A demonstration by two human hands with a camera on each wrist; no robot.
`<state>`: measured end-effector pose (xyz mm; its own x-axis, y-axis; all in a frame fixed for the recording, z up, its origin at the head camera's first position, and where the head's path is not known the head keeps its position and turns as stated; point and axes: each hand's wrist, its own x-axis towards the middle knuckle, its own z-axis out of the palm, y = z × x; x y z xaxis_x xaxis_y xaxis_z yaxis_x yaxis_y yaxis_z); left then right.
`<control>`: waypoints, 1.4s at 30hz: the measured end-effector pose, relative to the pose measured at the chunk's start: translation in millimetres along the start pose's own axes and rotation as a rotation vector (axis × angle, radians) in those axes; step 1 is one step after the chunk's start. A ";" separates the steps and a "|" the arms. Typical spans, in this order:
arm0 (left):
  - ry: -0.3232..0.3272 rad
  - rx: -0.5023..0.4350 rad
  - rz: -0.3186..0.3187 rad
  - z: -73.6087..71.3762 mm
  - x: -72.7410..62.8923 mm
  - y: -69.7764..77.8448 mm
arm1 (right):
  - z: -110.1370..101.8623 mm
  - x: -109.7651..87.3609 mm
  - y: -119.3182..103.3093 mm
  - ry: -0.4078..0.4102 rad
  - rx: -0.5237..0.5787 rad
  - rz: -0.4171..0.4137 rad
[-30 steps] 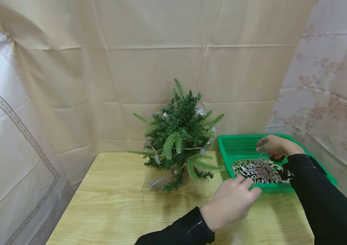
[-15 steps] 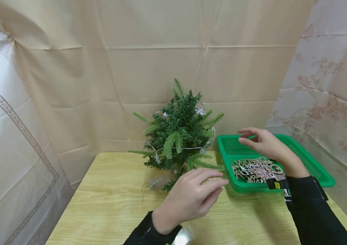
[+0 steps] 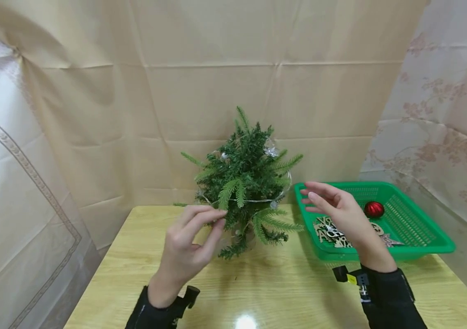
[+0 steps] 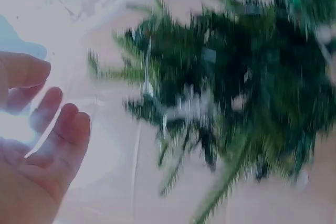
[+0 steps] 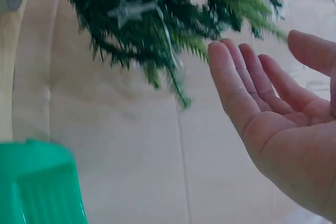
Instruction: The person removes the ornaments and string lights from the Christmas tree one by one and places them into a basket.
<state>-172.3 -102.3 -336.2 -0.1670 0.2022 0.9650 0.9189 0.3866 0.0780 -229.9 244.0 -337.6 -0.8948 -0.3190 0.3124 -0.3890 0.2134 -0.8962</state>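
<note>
A small artificial Christmas tree (image 3: 249, 169) stands on the table, with a clear light string (image 3: 254, 200) wound round it. In the right wrist view a star-shaped light (image 5: 128, 11) hangs among its branches. My left hand (image 3: 190, 244) hovers in front of the tree's left side, fingers loosely bent and apart, holding nothing. Between the tree and the green basket (image 3: 418, 249), my right hand (image 3: 342, 214) is raised over the basket's near left part, its fingers relaxed and nothing in them. The left wrist view shows the tree (image 4: 236, 82) blurred beside the left fingers.
Inside the basket lie a red ball ornament (image 3: 374, 209) and a pile of wooden letter cutouts (image 3: 328, 230), partly hidden by my right hand. The wooden table (image 3: 274, 283) ends at a beige cloth (image 3: 200, 91) hung behind it. A flowered curtain (image 3: 443, 123) hangs at the right.
My left hand has moved left from the basket's front to the tree's left side. My right hand has come up out of the basket and leftward, uncovering the red ball.
</note>
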 end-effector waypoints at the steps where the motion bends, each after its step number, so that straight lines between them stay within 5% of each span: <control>1: 0.005 0.002 -0.028 -6.1 -0.6 -3.9 | 3.4 0.3 0.1 -0.004 0.024 -0.005; 5: -0.042 0.038 -0.220 -33.5 -0.3 -21.7 | 16.7 2.7 -1.1 0.010 0.116 -0.002; 10: -0.199 0.098 -0.501 -58.7 5.8 -42.6 | 30.8 8.1 -3.0 0.037 0.186 0.019; 15: -0.346 0.078 -0.692 -62.2 14.6 -60.1 | 38.5 12.8 -4.0 0.080 0.292 0.048; 23: -0.462 -0.141 -0.988 -62.5 29.6 -86.0 | 42.8 19.4 -7.4 0.089 0.411 0.079; 34: -0.501 -0.323 -1.146 -49.7 41.7 -111.0 | 44.1 26.1 -11.8 0.092 0.485 0.086; 42: -0.585 -0.334 -1.100 -44.0 35.7 -119.8 | 45.4 28.9 -11.2 0.106 0.484 0.072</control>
<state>-272.6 -181.0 -300.1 -0.9421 0.3175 0.1080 0.2294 0.3752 0.8981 -241.4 190.5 -332.8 -0.9427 -0.2180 0.2524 -0.2019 -0.2294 -0.9522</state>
